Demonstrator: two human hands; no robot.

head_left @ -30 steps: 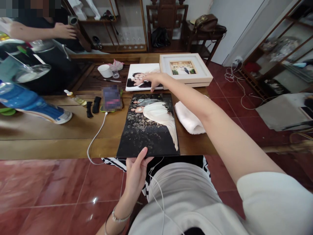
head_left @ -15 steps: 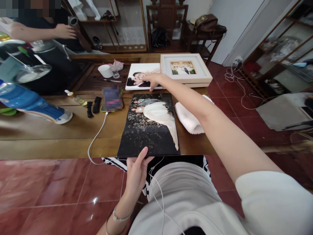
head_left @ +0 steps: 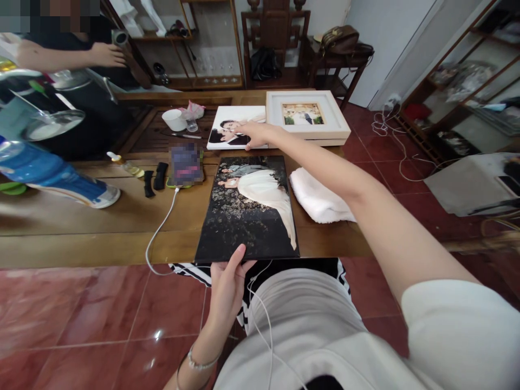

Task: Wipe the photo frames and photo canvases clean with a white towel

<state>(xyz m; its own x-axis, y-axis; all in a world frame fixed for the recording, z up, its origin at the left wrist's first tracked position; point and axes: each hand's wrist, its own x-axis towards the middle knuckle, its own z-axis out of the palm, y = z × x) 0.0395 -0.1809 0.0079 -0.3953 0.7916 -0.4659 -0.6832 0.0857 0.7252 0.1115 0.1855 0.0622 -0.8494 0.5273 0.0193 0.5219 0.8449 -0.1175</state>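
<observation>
A large dark wedding photo print (head_left: 247, 208) lies flat on the wooden table (head_left: 81, 216) in front of me. My left hand (head_left: 227, 287) grips its near edge, thumb on top. My right arm reaches across the table, and my right hand (head_left: 254, 132) rests with fingers stretched on a second photo print (head_left: 231, 127) with a white border, lying beyond the dark one. Beside that print, to the right, sits a white framed picture (head_left: 307, 114).
A folded white towel (head_left: 319, 197) lies right of the dark print. A phone (head_left: 186, 164) with a white cable, black clips, a small bottle, a white cup (head_left: 174, 119) and a blue water jug (head_left: 52, 170) stand to the left. Another person's hand (head_left: 108, 54) is at the far left.
My right hand has shifted slightly further onto the white-bordered print. The left hand and dark print stay where they were.
</observation>
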